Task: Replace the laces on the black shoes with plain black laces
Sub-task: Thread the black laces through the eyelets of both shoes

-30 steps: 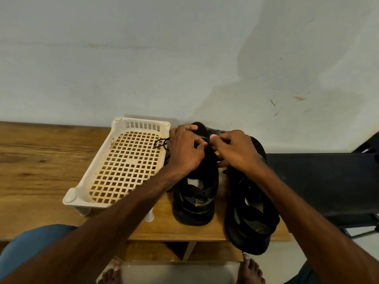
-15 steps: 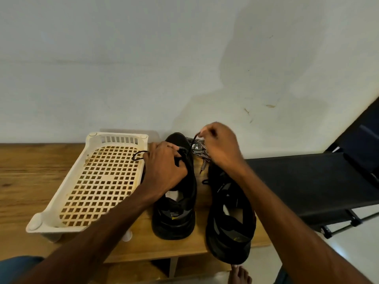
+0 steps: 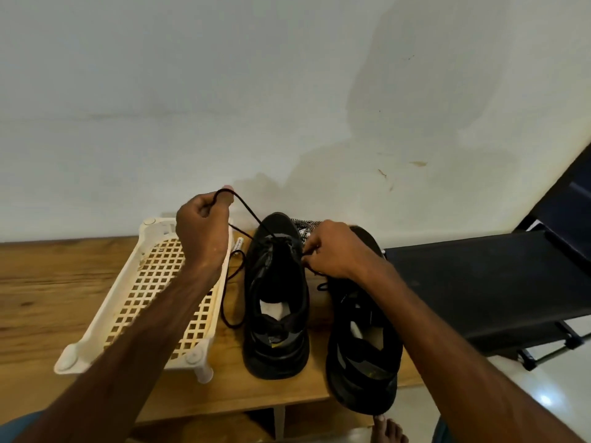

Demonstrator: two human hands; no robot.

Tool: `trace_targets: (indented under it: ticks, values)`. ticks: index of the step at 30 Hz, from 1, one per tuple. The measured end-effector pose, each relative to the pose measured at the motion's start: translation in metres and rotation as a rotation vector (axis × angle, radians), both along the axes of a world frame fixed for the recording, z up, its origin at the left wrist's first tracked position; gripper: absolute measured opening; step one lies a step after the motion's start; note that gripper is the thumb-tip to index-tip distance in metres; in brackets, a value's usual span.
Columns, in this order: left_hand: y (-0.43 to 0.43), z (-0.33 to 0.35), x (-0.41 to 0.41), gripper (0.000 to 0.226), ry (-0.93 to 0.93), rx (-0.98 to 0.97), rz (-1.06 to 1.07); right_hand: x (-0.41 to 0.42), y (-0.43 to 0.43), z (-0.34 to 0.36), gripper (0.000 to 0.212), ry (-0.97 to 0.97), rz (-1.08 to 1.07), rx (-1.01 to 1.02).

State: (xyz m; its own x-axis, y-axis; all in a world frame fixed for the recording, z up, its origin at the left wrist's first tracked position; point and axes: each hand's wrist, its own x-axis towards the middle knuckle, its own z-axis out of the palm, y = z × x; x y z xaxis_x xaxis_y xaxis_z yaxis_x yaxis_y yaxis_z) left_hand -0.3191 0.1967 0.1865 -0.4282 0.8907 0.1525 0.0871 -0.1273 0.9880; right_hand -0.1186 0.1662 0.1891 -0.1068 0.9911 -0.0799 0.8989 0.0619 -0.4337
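Presently, the plain black lace is pinched between the thumb and curled fingers of the left hand. That hand is raised toward ten o'clock from the toe of the middle shoe, and the lace is drawn taut from the front eyelets. The right hand, at three o'clock of those eyelets, is curled, and its fingertips seem to be closed on the lace's other end (the contact is small and partly hidden).

The middle shoe stands on the wooden table, toe pointed away. The second shoe is just beside it at three o'clock, and a white lattice tray at nine o'clock. Slack lace is looped on the table between tray and shoe. A black-and-white patterned lace lies behind the toes at twelve o'clock.

For this step, both ends should be evened before they are crossed. Tension should be modest, and the loose loop is best held clear of the tray's lattice.
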Motion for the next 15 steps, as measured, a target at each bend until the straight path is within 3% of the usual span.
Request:
trace_targets:
  ticks: [4, 7, 8, 12, 14, 15]
  values:
    - [0.007, -0.004, -0.005, 0.032, 0.030, -0.013, -0.044, 0.001, 0.001, 0.007, 0.020, 0.099, -0.071, 0.076]
    - [0.008, -0.010, -0.003, 0.024, 0.104, -0.024, -0.116, 0.005, -0.004, 0.018, 0.026, 0.303, -0.111, 0.154]
    - [0.009, -0.011, -0.002, 0.019, 0.141, -0.040, -0.140, 0.006, -0.006, 0.022, 0.025, 0.470, -0.129, 0.158]
    - [0.008, -0.027, 0.000, 0.008, 0.315, -0.203, -0.255, 0.015, -0.006, 0.041, 0.019, 1.500, -0.083, 0.013]
    - [0.006, -0.033, 0.001, 0.010, 0.364, -0.264, -0.273, 0.019, -0.006, 0.041, 0.016, 1.642, -0.126, -0.007]
    - [0.006, -0.033, 0.000, 0.010, 0.366, -0.262, -0.267, 0.021, -0.005, 0.037, 0.018, 1.538, -0.179, 0.014]
